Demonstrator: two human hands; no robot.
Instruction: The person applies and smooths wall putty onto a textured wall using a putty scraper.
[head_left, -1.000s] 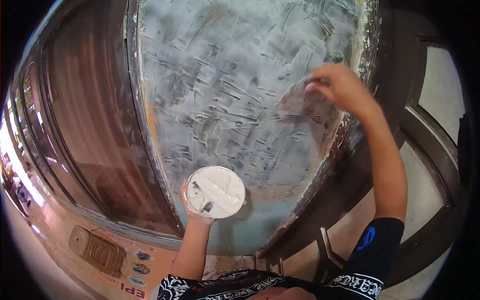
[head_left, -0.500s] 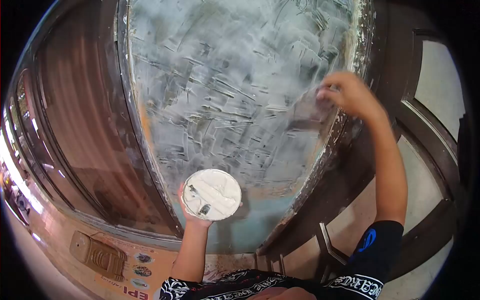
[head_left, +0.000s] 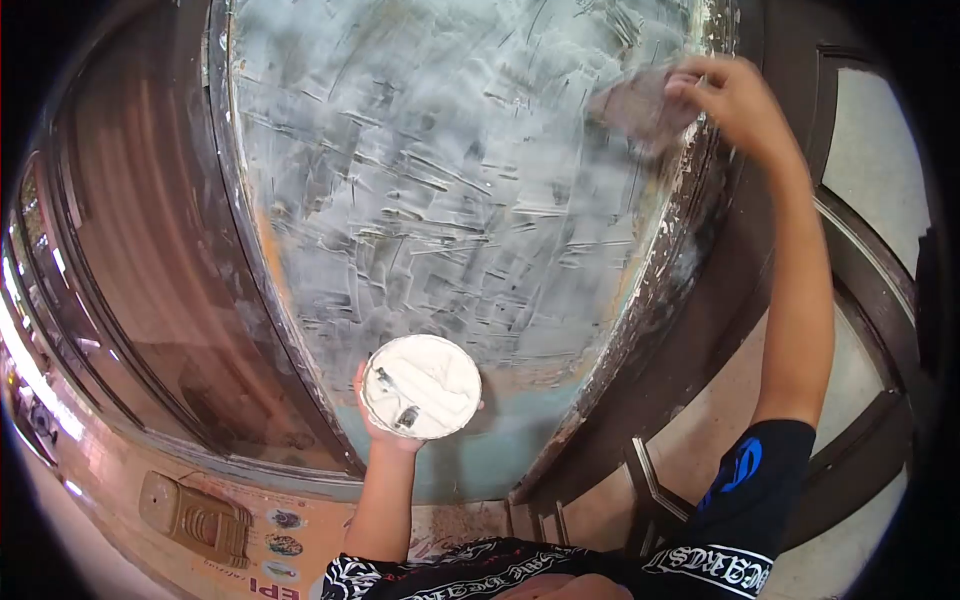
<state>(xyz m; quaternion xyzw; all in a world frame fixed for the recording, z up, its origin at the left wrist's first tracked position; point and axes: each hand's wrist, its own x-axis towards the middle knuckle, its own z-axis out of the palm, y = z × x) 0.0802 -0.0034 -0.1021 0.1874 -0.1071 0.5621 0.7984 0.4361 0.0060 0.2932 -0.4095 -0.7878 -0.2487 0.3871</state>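
Observation:
My left hand [head_left: 378, 425] grips a round container of white putty [head_left: 430, 385] from below and the left. Two dark specks show in the pale, smeared putty, and how deep the container is cannot be seen. At the upper right, my right hand [head_left: 725, 95] pinches a flat, brownish putty spreader [head_left: 645, 108], blurred by motion. The spreader lies over the right part of a panel [head_left: 450, 190] coated with streaky grey-white putty, close to its chipped edge. Whether its blade touches the surface is hard to tell.
Dark wooden frames [head_left: 225, 240] border the panel on both sides. A brown plastic stool [head_left: 195, 515] stands on the floor at lower left, on a printed sheet [head_left: 285, 545]. A panelled dark door [head_left: 850, 260] is at the right.
My right hand has moved up and slightly right with the spreader, which has swung up to the hand's left. The putty container has hardly moved.

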